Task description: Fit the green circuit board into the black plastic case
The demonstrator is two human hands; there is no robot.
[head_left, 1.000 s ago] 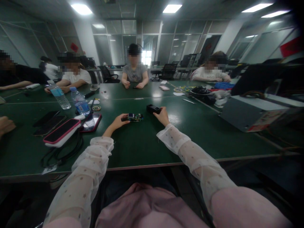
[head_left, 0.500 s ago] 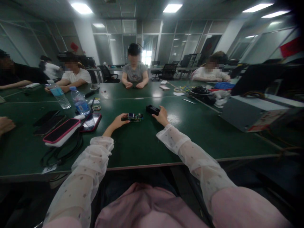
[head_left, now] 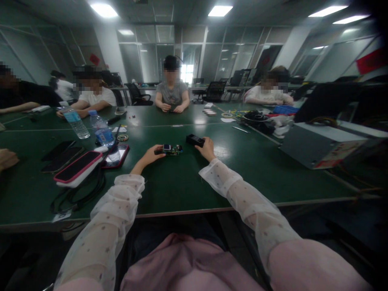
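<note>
Between the thumb and fingers of my left hand [head_left: 152, 154] is the left end of a small circuit board [head_left: 172, 150] with a little screen on it. The board is low over the green table [head_left: 182, 182]; whether it touches the top I cannot tell. To its right, my right hand [head_left: 207, 149] grips the right end of a black rectangular plastic case [head_left: 194, 140], which has openings on its upper face. A short gap separates the board from the case.
Left of me are a pink-edged phone [head_left: 79, 166], a second phone [head_left: 117, 156], cables and two water bottles [head_left: 101, 129]. A grey metal box [head_left: 321, 143] stands at right, near tangled cables [head_left: 256, 116]. A pen [head_left: 241, 129] lies beyond my right hand. Several people sit around the table.
Almost nothing differs. Both hands keep their hold on the board and the case in nearly the same places.
</note>
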